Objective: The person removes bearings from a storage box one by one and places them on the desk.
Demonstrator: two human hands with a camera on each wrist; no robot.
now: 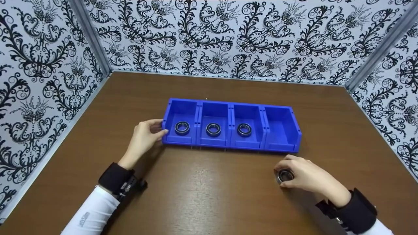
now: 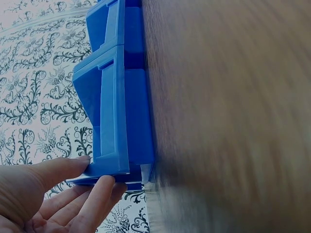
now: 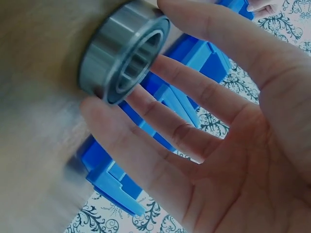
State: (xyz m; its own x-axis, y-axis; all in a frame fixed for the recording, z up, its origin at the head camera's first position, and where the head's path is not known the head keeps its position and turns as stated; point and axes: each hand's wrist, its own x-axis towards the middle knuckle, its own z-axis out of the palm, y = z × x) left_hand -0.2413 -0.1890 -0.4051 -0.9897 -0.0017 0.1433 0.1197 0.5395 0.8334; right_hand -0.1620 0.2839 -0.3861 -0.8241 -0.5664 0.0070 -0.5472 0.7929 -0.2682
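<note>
A blue bin row [image 1: 212, 142] with four compartments stands on the brown table. A steel bearing lies in each of the three left compartments [image 1: 182, 127] [image 1: 213, 129] [image 1: 244, 129]; the right compartment [image 1: 281, 130] holds nothing. My left hand [image 1: 156, 128] touches the bin's left end with fairly straight thumb and fingers [image 2: 73, 165], against the bin's corner [image 2: 112, 167]. In front of the bin's right end, my right hand [image 1: 287, 171] pinches another bearing [image 1: 285, 175] [image 3: 121, 53] between thumb and fingers, low over the table.
Patterned walls [image 1: 39, 81] close the table [image 1: 209, 195] in on the left, back and right. The bin [image 3: 194, 51] lies just beyond my right hand. Bare wood stretches in front of and behind the bin.
</note>
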